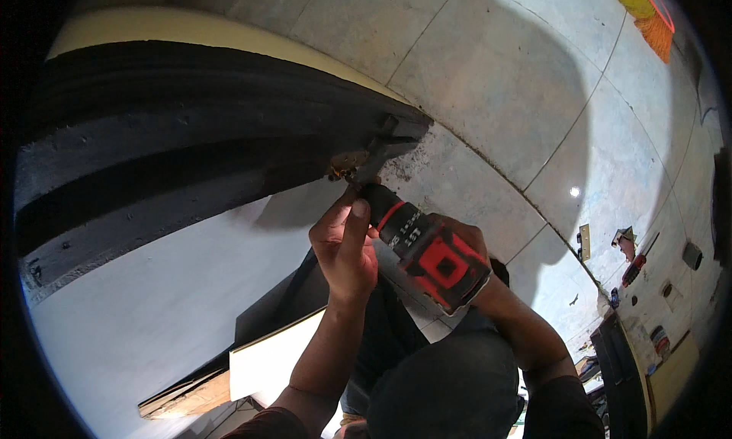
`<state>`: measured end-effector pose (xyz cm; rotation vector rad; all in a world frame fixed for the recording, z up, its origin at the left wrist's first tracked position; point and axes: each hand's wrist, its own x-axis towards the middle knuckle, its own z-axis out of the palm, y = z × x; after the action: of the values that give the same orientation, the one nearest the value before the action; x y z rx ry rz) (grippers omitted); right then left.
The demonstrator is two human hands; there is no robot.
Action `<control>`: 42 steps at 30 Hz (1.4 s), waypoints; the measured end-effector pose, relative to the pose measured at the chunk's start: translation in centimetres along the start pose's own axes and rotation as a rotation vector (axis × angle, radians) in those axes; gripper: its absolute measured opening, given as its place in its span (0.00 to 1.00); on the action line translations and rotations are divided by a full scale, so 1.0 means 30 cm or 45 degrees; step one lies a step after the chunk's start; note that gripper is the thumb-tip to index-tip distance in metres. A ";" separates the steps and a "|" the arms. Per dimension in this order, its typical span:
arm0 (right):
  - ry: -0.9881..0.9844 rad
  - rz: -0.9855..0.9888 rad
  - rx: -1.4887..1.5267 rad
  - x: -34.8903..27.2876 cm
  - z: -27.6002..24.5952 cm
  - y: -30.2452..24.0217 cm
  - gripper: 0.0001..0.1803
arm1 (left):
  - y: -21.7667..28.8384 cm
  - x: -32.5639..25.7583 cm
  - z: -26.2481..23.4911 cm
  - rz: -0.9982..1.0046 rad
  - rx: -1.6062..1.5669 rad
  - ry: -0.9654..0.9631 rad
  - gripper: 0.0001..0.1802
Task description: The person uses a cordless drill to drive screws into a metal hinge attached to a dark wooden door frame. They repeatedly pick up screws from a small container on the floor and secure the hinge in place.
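While your drill (442,260) points at the brass-coloured fitting (347,163) on the dark panel's (191,119) edge, your right hand (469,245) grips its handle; your left hand (347,248) curls at the chuck, its hold partly hidden. The fitting is at the edge, but work there looks unfinished; driven screws cannot be made out. Rightward, a loose plate (584,242) lies on the floor (488,81).

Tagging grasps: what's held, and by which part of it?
The right hand holds the red-and-black drill, apparently by its hidden handle; the left hand is at the chuck, grip unclear.
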<state>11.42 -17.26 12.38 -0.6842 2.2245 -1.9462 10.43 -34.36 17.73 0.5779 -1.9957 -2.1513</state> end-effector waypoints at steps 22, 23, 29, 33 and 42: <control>-0.106 0.082 0.400 0.008 -0.018 0.151 0.29 | -0.237 -0.039 -0.072 -0.003 0.602 -1.115 0.51; -0.092 0.099 0.445 0.008 -0.017 0.153 0.29 | -0.269 -0.014 -0.082 0.090 0.860 -1.203 0.49; -0.054 0.085 0.366 -0.002 0.004 0.170 0.24 | -0.385 0.046 -0.085 0.167 0.916 -1.206 0.32; -0.048 0.027 0.399 0.004 0.004 0.175 0.21 | -0.375 0.002 -0.031 0.211 0.878 -1.005 0.21; -0.094 0.076 0.393 0.009 0.018 0.171 0.22 | -0.347 0.016 -0.020 0.342 0.900 -0.990 0.16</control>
<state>10.05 -17.45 7.39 -0.6253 1.8238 -2.1308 11.75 -34.01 7.39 -0.5599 -3.0180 -1.5808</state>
